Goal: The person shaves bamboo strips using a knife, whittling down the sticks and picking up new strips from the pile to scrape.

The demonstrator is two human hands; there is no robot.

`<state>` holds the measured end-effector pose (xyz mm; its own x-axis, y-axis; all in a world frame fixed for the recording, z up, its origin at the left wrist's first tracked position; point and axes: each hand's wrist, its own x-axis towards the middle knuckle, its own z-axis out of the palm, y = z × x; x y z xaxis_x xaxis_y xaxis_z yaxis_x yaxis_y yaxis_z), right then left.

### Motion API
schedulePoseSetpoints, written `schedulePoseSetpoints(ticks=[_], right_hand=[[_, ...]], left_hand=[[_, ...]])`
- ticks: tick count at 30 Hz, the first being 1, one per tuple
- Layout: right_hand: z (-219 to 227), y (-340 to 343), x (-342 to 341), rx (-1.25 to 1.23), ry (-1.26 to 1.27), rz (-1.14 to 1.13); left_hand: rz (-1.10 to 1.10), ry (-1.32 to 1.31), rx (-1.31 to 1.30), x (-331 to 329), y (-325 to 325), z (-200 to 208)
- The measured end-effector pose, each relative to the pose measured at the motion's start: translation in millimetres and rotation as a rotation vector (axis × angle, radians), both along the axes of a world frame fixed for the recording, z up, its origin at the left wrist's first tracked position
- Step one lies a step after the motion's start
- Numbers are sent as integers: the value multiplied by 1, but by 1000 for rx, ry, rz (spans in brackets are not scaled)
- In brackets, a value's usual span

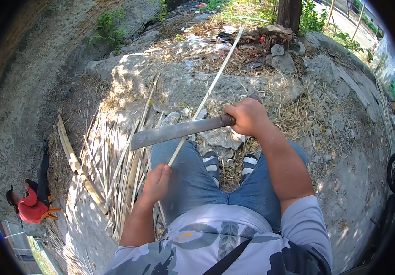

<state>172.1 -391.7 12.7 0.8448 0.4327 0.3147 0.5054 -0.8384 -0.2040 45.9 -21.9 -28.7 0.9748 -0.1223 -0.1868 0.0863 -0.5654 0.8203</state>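
Note:
My right hand [249, 117] is closed round the dark handle of a machete [174, 131]. Its broad grey blade points left and crosses over a long, thin bamboo strip [216, 79]. Low on the left, my left hand [157, 182] grips the near end of that strip, beside my left thigh. From there the strip slants up and away to the right, its far end above the littered ground. Whether the blade touches the strip or only passes over it, I cannot tell.
Split bamboo strips [128, 169] lie heaped left of my legs, with a thicker bamboo pole [82, 167] beyond. A person in red [30, 206] sits at the far left. Ahead are a rock ledge [193, 89], shavings and a tree trunk [289, 16]. A wheel [394, 172] stands far right.

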Motion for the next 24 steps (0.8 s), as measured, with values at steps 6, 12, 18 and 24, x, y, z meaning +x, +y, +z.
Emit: schedulePoseSetpoints(ticks=[6,12,18,24], right_hand=[[14,-40,2,185,87,-357],[0,-18,-5,128,46,-312],[-1,18,-5,-51,-119,52],[-5,-5,7,-3,-87,-142]], left_hand=[[-6,-2,-111,-2,2,-1],[15,3,-71,0,3,-5],[5,-5,-57,1,5,-7],[-36,-6,-101,0,12,-17]])
